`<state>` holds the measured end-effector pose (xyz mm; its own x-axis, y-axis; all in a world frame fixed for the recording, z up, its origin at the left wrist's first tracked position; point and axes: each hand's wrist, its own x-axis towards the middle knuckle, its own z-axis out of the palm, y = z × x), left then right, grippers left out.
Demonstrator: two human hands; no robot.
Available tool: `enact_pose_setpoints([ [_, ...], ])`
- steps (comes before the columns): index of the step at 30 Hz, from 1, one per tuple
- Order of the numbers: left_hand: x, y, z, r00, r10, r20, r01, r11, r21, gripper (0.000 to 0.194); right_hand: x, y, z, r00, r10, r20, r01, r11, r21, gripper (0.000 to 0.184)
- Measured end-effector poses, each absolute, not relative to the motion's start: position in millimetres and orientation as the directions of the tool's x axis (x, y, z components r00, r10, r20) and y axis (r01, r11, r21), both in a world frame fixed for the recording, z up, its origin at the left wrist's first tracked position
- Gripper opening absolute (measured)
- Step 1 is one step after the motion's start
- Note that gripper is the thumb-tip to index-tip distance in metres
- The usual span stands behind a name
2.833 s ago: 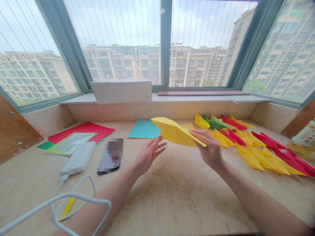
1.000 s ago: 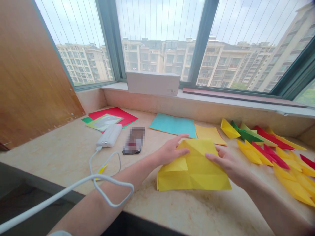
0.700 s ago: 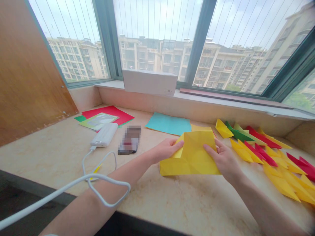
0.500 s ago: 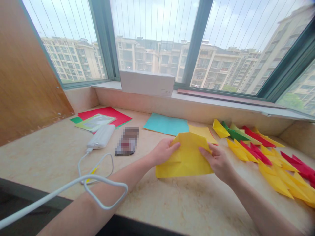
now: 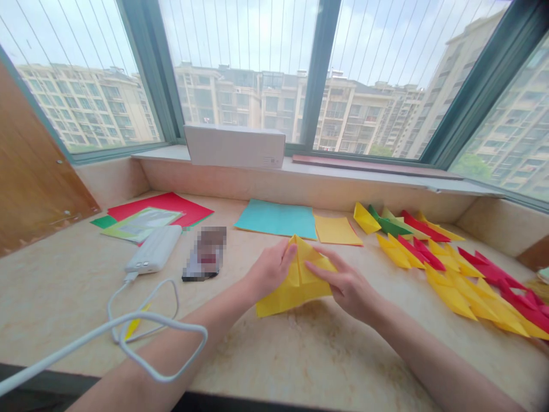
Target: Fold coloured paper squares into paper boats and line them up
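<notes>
A sheet of yellow paper is between my two hands, low over the tabletop. Its upper corners are folded inward, so the top comes to a point with a crease down the middle. My left hand grips the left side, thumb on the front face. On the right side, my right hand holds the paper with its fingers laid across the folded flap. What the fingers do behind the paper is hidden.
Folded paper boats in yellow, red and green stand in rows at right. Behind my hands lie blue paper and orange-yellow paper. At left are a power bank with a white cable, a phone and red paper.
The paper's top went from a broad, flat edge to a point as both upper corners came inward. My hands drew closer together. The view shifted to the right.
</notes>
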<state>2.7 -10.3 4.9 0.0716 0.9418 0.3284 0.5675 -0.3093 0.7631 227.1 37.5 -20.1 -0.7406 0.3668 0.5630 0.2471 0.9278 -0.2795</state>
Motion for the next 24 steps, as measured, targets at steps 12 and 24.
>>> enact_pose_setpoints([
  [12,2.3,-16.5,9.8,0.064,0.897,0.437,0.764,-0.326,0.558,0.043,222.1,7.9,1.7,-0.791,0.553,0.262,0.175,0.614,-0.769,0.048],
  [24,-4.3,-11.7,9.9,0.064,0.892,0.447,0.782,-0.323,0.532,0.05,215.0,24.7,-12.3,-0.597,0.794,0.116,0.078,0.2,-0.977,0.039],
])
